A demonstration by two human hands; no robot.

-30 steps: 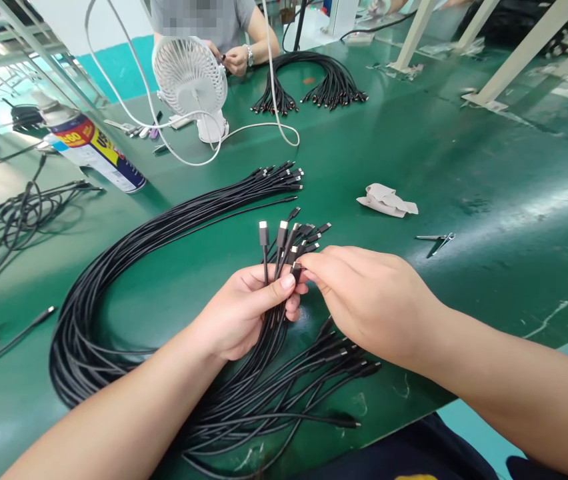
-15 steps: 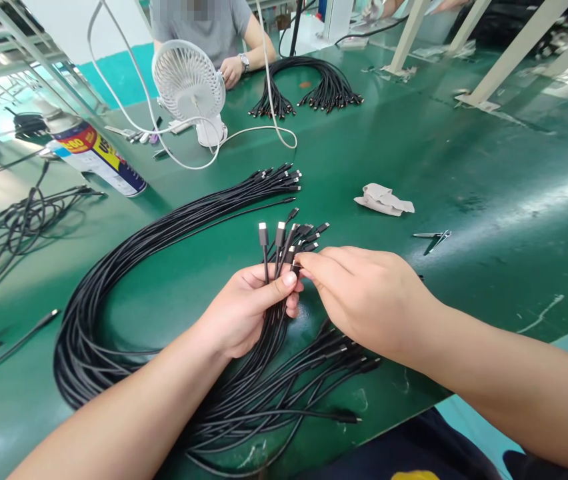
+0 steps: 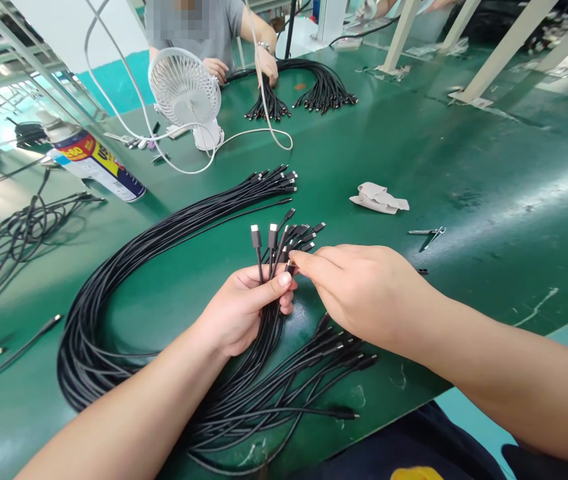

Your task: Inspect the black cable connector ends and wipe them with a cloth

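Observation:
My left hand (image 3: 251, 303) is closed around a bunch of black USB cables (image 3: 274, 327), their connector ends fanned out above the fingers. Its thumb presses one connector (image 3: 289, 268) at the right of the bunch. My right hand (image 3: 364, 287) is pinched at that connector's metal tip; what its fingertips hold, if anything, is hidden. From the bunch the cables curve left in a thick loop (image 3: 94, 293), and a set of their other ends (image 3: 279, 177) lies farther up the table. More loose cable ends (image 3: 344, 350) rest below my right hand.
A spray can (image 3: 99, 163) and a white fan (image 3: 184, 87) stand at the back left. Tangled cables (image 3: 24, 220) lie at left. A crumpled cloth-like scrap (image 3: 379, 198) and nail clippers (image 3: 431, 235) are at right. Across the green table, a person (image 3: 214, 40) handles another cable bundle (image 3: 314, 73).
The person across the table has reached a hand onto the far cable bundle. My view has shifted slightly; both my hands keep the same hold at the connector.

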